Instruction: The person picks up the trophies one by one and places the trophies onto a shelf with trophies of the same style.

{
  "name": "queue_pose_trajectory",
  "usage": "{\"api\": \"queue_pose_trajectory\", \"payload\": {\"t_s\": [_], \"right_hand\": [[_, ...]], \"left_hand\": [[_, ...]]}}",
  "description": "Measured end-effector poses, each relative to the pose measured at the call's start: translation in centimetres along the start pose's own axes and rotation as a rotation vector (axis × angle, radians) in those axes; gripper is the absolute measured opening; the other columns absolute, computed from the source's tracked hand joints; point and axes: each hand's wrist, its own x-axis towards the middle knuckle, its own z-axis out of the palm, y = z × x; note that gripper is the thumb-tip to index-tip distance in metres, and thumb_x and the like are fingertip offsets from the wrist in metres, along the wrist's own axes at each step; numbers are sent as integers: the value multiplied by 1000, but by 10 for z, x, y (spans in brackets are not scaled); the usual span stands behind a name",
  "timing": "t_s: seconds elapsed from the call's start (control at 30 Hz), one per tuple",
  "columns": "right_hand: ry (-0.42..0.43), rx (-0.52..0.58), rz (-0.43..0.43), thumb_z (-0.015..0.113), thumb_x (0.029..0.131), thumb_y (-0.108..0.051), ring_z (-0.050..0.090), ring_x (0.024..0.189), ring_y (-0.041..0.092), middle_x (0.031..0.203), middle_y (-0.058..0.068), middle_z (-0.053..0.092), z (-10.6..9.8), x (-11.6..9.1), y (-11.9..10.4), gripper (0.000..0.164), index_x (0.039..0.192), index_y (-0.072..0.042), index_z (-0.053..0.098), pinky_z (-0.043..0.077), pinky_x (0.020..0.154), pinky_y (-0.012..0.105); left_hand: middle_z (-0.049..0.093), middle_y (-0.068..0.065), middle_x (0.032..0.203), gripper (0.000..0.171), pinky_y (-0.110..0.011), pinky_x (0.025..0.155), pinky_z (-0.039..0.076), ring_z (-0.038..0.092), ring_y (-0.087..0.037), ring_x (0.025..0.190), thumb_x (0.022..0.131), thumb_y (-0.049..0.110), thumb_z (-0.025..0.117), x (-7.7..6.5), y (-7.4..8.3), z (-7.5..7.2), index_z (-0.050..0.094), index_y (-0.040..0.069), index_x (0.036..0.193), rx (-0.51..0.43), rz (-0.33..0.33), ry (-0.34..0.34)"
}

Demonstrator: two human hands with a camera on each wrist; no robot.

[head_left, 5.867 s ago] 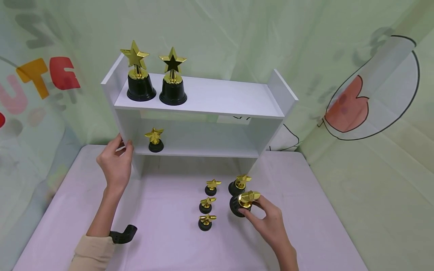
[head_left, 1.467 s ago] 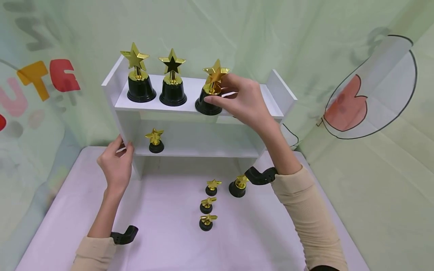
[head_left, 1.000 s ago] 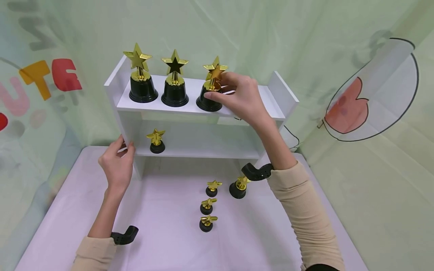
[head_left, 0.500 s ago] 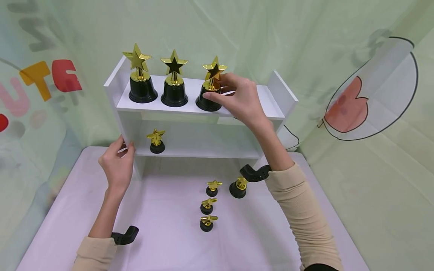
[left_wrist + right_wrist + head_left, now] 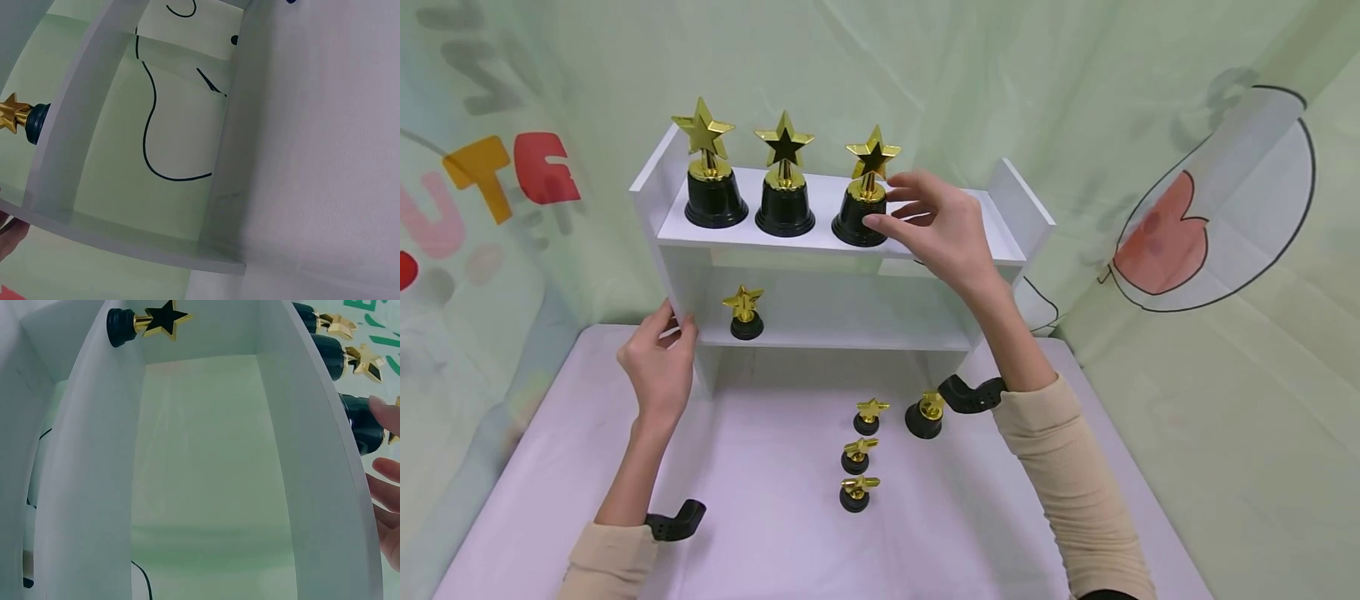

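Note:
My left hand [image 5: 658, 362] pinches the left side panel of a white two-tier shelf [image 5: 842, 333], thumb in front and fingers behind. On the top board, my right hand [image 5: 951, 225] is around the right side of a large star trophy [image 5: 859, 218], gold star on a black base. Its fingers are loosely bent and spread from the stem, thumb tip right at the base. Two like trophies, one at the far left [image 5: 715, 200] and one in the middle [image 5: 784, 204], stand in line with it. One small star trophy [image 5: 745, 321] stands on the lower board's left.
On the pale cloth-covered table [image 5: 760, 533] stand three small star trophies, the front one [image 5: 854, 497] nearest me. A large star trophy [image 5: 922, 419] stands right of them, partly overlapped by my right wrist's black camera mount [image 5: 972, 394]. Printed curtains surround the table.
The right hand carried the large trophy from the table up to the top board and set it upright there. Its fingers have just loosened and drawn right. The left hand stayed put.

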Motion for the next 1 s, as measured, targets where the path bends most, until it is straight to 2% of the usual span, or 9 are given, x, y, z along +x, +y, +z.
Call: {"api": "queue_pose_trajectory", "payload": {"t_s": [0.2,0.43,0.63,0.73,0.9,1.0], "right_hand": [[46,13,-38,86,85,-23,74,100,26,118,14,76,-4,-8,3,48,127,-7,70,61,92,33],[108,15,-125,87,84,-17,74,100,25,115,14,76,-9,-25,6,45,123,-1,70,62,91,41],[152,25,-184,87,83,-12,74,100,23,113,11,77,-11,-40,7,43,122,-1,71,63,89,39],[172,36,-208,87,83,-10,73,99,20,113,8,76,-12,-49,8,43,122,-1,72,63,87,35],[186,58,-231,87,81,-5,73,97,21,111,9,77,-12,-67,16,42,120,1,72,61,85,29],[186,57,-228,87,80,-3,72,97,21,111,10,77,-11,-77,23,42,119,0,72,61,86,27]], "left_hand": [[75,-24,102,28,-5,79,54,61,13,87,92,-5,65,0,0,0,75,-3,118,-1,-3,5],[76,-23,102,29,-4,80,53,61,13,88,93,-4,65,-1,0,0,75,-1,120,0,-1,-2],[76,-22,103,29,-4,80,53,61,12,88,93,-4,66,-1,1,-1,75,0,120,10,8,-7],[76,-21,103,28,-5,81,53,64,4,89,93,-4,66,-1,1,-1,76,0,120,13,12,-7],[76,-22,104,29,-3,81,52,71,-22,90,93,-4,66,-1,1,-1,75,0,120,12,22,-10],[76,-22,105,29,-3,81,52,71,-26,90,93,-4,66,-1,1,-1,75,0,121,10,23,-13]]}}
